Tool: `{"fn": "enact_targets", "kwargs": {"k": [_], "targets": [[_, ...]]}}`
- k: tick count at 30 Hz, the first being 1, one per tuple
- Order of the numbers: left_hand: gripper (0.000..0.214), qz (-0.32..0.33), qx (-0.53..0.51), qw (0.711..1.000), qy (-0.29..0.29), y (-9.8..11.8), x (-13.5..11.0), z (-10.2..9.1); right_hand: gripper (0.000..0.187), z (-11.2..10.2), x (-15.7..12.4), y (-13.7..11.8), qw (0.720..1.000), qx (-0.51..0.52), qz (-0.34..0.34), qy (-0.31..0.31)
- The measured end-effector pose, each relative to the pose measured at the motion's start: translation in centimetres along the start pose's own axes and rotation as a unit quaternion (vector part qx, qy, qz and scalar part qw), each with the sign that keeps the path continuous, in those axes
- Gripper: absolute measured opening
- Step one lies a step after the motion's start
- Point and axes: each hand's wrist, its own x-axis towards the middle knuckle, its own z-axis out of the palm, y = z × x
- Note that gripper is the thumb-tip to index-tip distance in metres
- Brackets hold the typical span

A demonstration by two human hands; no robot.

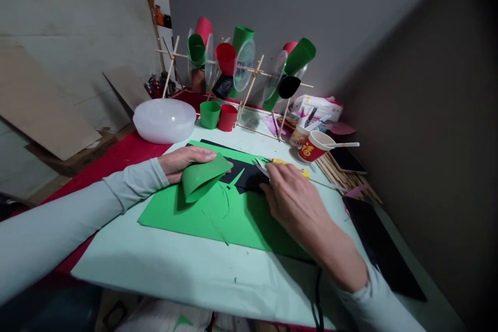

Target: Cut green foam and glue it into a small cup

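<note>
**Green sheet work at the craft table**

Left hand [185,160] lies at the far edge of the green sheet [237,220], thumb and fingers pinched on a curled green piece [204,177]. The piece is rolled into a loose cone, open end toward the camera, and rests on the sheet.

Right hand [291,196] is palm down, just right of the curl, fingers reaching forward over the scissors [268,167]. Yellow handles show past the fingertips and the blade tips point left over a black sheet [245,179]. Cannot tell whether the fingers close on the handles or only rest there.

The green sheet lies flat on the pale table cover [167,264], with cut slits and thin slivers near its middle. The black sheet lies partly under its far edge.

Behind: white bowl [165,120] at left, then a green cup [210,114] and a red cup [227,117] touching side by side. A stick frame [249,88] carries more cups and clear discs. At right, a red printed paper cup [313,146] beside a bundle of bamboo sticks [344,172].
</note>
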Motion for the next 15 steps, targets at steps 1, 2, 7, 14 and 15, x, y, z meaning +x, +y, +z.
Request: {"fn": "enact_targets", "kwargs": {"k": [1,2,7,14,15], "targets": [[0.024,-0.004,-0.006,1.0,-0.002,0.0,0.1,0.0,0.039,0.5,0.4,-0.6,0.999,0.011,-0.033,0.003],[0.023,-0.004,-0.013,1.0,-0.002,-0.1,0.1,-0.1,0.047,1.0,0.8,-1.2,0.997,0.023,-0.068,0.004],[0.019,0.001,-0.039,0.999,-0.001,-0.3,0.4,-0.4,0.078,3.3,0.6,-2.8,0.976,0.12,-0.183,-0.015],[0.02,0.006,-0.032,0.999,0.015,-0.4,0.5,-0.5,0.066,-0.5,-4.3,-5.1,0.879,0.312,-0.342,-0.115],[0.02,0.013,-0.031,0.999,0.019,-0.3,0.4,-0.4,0.055,-1.2,-4.6,-5.3,0.849,0.339,-0.386,-0.123]]}}
